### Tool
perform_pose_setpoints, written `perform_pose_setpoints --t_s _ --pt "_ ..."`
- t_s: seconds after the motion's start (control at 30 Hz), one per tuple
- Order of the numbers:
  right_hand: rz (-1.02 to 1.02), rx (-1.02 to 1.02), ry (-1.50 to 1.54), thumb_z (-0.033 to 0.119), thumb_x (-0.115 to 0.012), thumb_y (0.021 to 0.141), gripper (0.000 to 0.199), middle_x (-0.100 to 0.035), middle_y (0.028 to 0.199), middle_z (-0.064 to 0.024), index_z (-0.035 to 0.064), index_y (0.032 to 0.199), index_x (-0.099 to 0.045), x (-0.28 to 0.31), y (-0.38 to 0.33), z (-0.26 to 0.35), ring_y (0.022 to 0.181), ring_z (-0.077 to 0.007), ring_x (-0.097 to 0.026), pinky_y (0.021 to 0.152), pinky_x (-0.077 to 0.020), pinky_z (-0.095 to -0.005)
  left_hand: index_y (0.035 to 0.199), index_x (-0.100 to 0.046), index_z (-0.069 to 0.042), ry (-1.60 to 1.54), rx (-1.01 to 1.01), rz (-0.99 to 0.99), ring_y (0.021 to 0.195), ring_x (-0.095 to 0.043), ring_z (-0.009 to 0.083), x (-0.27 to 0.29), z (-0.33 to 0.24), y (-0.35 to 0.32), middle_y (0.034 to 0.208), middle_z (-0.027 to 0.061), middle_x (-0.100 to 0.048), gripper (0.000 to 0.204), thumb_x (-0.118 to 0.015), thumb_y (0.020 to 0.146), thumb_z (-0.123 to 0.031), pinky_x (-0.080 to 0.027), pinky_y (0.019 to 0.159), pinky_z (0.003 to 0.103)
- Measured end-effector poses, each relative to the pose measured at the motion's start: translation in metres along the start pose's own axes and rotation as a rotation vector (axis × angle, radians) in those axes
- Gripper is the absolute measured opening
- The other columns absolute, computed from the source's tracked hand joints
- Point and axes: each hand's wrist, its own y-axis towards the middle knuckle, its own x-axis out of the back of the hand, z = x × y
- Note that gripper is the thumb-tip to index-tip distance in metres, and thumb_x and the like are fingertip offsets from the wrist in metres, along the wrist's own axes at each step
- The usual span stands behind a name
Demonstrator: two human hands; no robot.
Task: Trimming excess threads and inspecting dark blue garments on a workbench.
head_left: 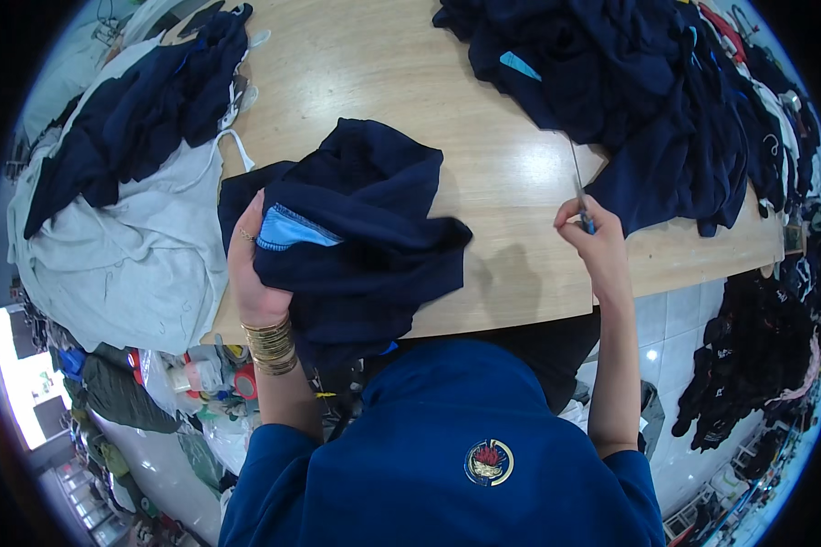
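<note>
My left hand (259,264) grips a navy garment (365,205) at its left side, beside a light-blue inner patch (292,228). The cloth lies bunched on the table and part of it hangs over the front edge. Bangles ring my left wrist. Away to the right, my right hand (593,235) is closed round the handle of a pair of small scissors (583,202). Their slim blades point away from me, apart from the held garment. My fingers partly hide the handle, which looks dark blue.
The wooden table (356,73) ends just in front of me. Navy garments (602,73) are heaped at the far right, close to the scissors. On the left lie a pale grey garment (128,264) and more navy cloth (146,109). Dark clothes (748,356) sit below the table's right side.
</note>
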Motion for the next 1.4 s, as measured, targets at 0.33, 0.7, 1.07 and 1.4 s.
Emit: perform_pose_setpoints --t_s 0.33,0.7,1.07,1.4 --pt "0.112 -0.192 0.094 0.019 -0.066 0.08 0.018 -0.055 0.062 -0.0043 0.0016 0.083 -0.064 -0.09 -0.001 0.018 0.062 -0.0082 -0.052 0.057 -0.0402 -0.0228 0.103 -0.06 -0.001 0.305 -0.066 -0.152 0.086 -0.06 0.012 -0.017 0.006 0.003 0.092 0.0036 -0.064 0.02 -0.055 0.09 -0.016 -0.046 0.081 0.025" --pt "0.071 -0.212 -0.034 0.044 -0.065 0.072 0.043 -0.064 0.075 -0.0187 0.0038 0.085 -0.067 -0.105 0.054 -0.005 0.071 -0.0296 -0.063 0.065 -0.0476 -0.0361 0.109 -0.058 -0.002 0.812 0.135 0.272 0.079 -0.061 0.0142 -0.02 0.044 -0.012 0.091 0.0088 -0.064 0.024 -0.052 0.091 -0.017 -0.047 0.072 0.024" --pt "0.271 -0.294 0.17 0.02 -0.067 0.074 0.024 -0.048 0.054 0.0013 0.0041 0.06 -0.054 -0.095 0.056 0.032 0.053 -0.0063 -0.04 0.05 -0.0316 -0.025 0.11 -0.054 -0.002 1.364 -0.618 0.137 0.076 -0.057 0.0113 -0.039 0.102 -0.012 0.089 0.0029 -0.059 0.026 -0.059 0.085 -0.006 -0.044 0.073 0.021" --pt "0.009 0.116 -0.013 0.035 -0.065 0.081 0.032 -0.059 0.066 -0.0069 0.0035 0.082 -0.06 -0.052 0.015 0.062 0.057 -0.019 -0.055 0.052 -0.0387 -0.0306 0.089 -0.062 0.0 0.552 0.341 0.268 0.071 -0.047 -0.0003 -0.061 0.08 -0.015 0.079 -0.0052 -0.057 0.01 -0.059 0.087 -0.009 -0.037 0.064 0.015"
